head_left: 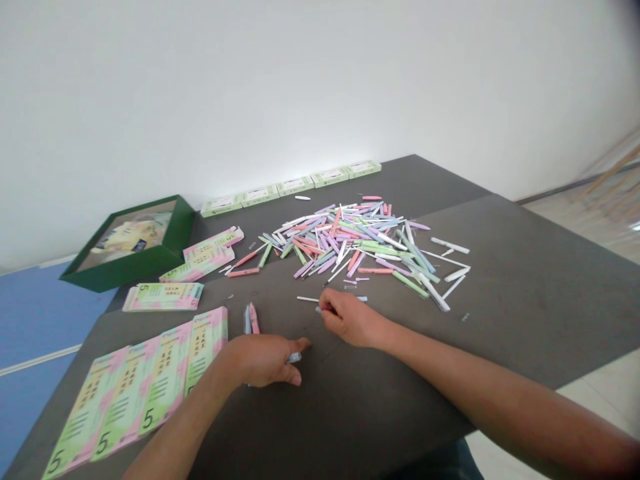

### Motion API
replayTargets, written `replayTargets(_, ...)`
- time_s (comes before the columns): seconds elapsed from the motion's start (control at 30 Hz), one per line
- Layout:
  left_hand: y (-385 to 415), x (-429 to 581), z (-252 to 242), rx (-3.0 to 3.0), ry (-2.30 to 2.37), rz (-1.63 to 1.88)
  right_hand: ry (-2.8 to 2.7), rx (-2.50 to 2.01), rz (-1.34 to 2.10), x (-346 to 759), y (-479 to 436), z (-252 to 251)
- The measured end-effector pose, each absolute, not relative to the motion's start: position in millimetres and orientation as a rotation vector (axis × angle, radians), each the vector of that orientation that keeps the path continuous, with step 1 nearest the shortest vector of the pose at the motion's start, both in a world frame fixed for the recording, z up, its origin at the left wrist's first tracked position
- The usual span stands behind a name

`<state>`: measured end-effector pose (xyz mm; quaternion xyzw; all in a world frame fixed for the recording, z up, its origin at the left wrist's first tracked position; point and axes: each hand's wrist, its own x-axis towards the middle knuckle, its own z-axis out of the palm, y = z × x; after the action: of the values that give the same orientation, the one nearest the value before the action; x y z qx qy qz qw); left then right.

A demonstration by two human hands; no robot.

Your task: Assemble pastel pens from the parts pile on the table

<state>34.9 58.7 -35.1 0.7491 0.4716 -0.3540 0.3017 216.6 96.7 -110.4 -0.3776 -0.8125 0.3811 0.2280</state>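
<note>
My left hand (270, 360) is low over the dark table, with a pale grey-blue pen part (294, 358) showing between its thumb and index finger. Beside its knuckles lie a pink pen (255, 319) and a pale blue pen (247, 320), partly covered by the hand. To the right, my right hand (353, 320) is closed in a pinch; a small pale blue pen piece (319, 309) sticks out at its fingertips. A thin white refill (308, 299) lies just beyond these fingers. Another pale blue piece (362, 299) rests behind the right hand.
A heap of pastel pens and parts (345, 240) spreads across the table (525, 287). Flat printed cartons (165, 367) line the left side, with more cartons (163, 297) beyond. A green box (135, 267) holds plastic packaging. Several pale green boxes (295, 185) stand along the wall.
</note>
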Motion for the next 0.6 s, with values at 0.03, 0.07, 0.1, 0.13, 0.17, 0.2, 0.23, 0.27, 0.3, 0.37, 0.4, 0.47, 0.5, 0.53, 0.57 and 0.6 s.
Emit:
replayTargets(0.03, 59, 35, -35, 1.985, 1.251, -0.939, -2.047, -1.005, 1.287, 216, 98, -111)
replayTargets(0.07, 59, 34, -36, 1.984, 1.25, -0.942, -1.846, -0.946, 1.517, 215, 100, -111)
replayTargets(0.1, 59, 34, -36, 1.986, 1.251, -0.945, -1.647, -0.877, 1.716, 214, 101, -112)
replayTargets(0.13, 58, 33, -37, 1.988, 1.253, -0.948, -1.463, -0.809, 1.873, 212, 101, -113)
replayTargets(0.17, 59, 33, -37, 1.986, 1.255, -0.949, -1.307, -0.751, 1.985, 210, 102, -113)
replayTargets(0.2, 59, 33, -38, 1.98, 1.257, -0.95, -1.187, -0.706, 2.056, 209, 103, -114)
replayTargets(0.23, 59, 32, -38, 1.974, 1.255, -0.946, -1.097, -0.664, 2.105, 208, 103, -114)
replayTargets(0.27, 59, 32, -38, 1.97, 1.25, -0.938, -1.028, -0.621, 2.137, 208, 104, -115)
replayTargets(0.3, 59, 33, -38, 1.968, 1.245, -0.93, -0.973, -0.58, 2.157, 208, 106, -116)
replayTargets(0.37, 59, 33, -37, 1.96, 1.244, -0.924, -0.897, -0.509, 2.173, 211, 109, -117)
replayTargets(0.4, 59, 34, -37, 1.957, 1.242, -0.924, -0.868, -0.481, 2.181, 213, 110, -118)
replayTargets(0.47, 60, 35, -35, 1.947, 1.239, -0.932, -0.82, -0.453, 2.206, 217, 113, -120)
replayTargets(0.5, 60, 35, -35, 1.942, 1.237, -0.935, -0.801, -0.456, 2.218, 218, 114, -121)
replayTargets(0.53, 60, 35, -35, 1.937, 1.238, -0.934, -0.788, -0.468, 2.225, 219, 114, -122)
replayTargets(0.57, 60, 35, -35, 1.932, 1.244, -0.932, -0.783, -0.484, 2.224, 219, 114, -123)
replayTargets(0.6, 60, 35, -35, 1.926, 1.251, -0.93, -0.787, -0.497, 2.216, 219, 114, -124)
